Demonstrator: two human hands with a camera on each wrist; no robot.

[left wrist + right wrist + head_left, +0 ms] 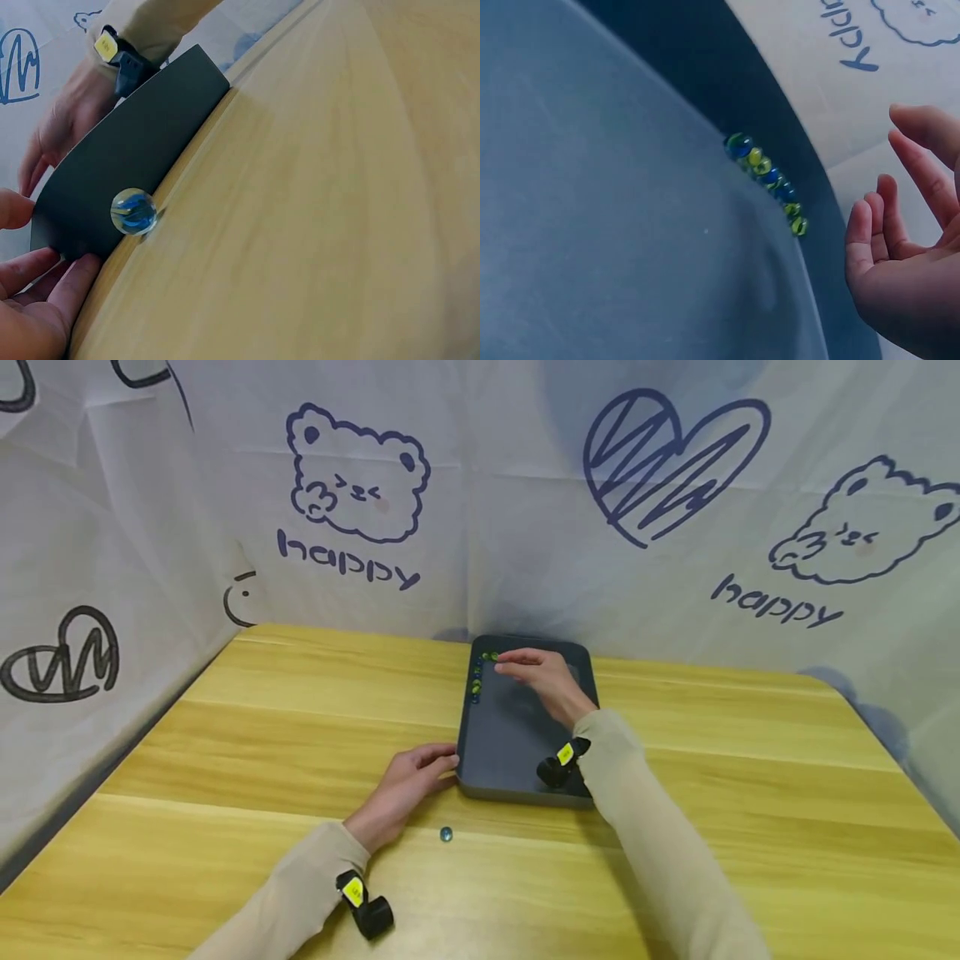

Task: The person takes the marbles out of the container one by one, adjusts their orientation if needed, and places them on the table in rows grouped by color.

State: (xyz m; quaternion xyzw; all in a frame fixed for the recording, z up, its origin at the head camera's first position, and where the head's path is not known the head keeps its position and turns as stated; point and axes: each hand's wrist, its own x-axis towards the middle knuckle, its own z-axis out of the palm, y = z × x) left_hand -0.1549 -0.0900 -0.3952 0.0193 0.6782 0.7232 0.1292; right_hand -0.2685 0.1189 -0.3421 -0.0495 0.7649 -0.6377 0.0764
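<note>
A dark grey tray (517,735) lies on the table, with a row of blue and yellow-green glass marbles (769,176) along its raised edge at the far left corner. My right hand (543,677) is over the tray beside the marbles. Its thumb and index fingertips are close together, with nothing visible between them in the right wrist view. At the tray's near left corner, my left hand (405,785) touches the side wall with extended fingers (75,285). A clear marble (134,211) with blue and yellow swirls sits on the table in front of the tray.
The wooden table (300,735) reaches back to a white cloth wall (510,527) with drawn bears and a heart. Another cloth panel (45,552) stands at the left. A small black camera is strapped to each wrist.
</note>
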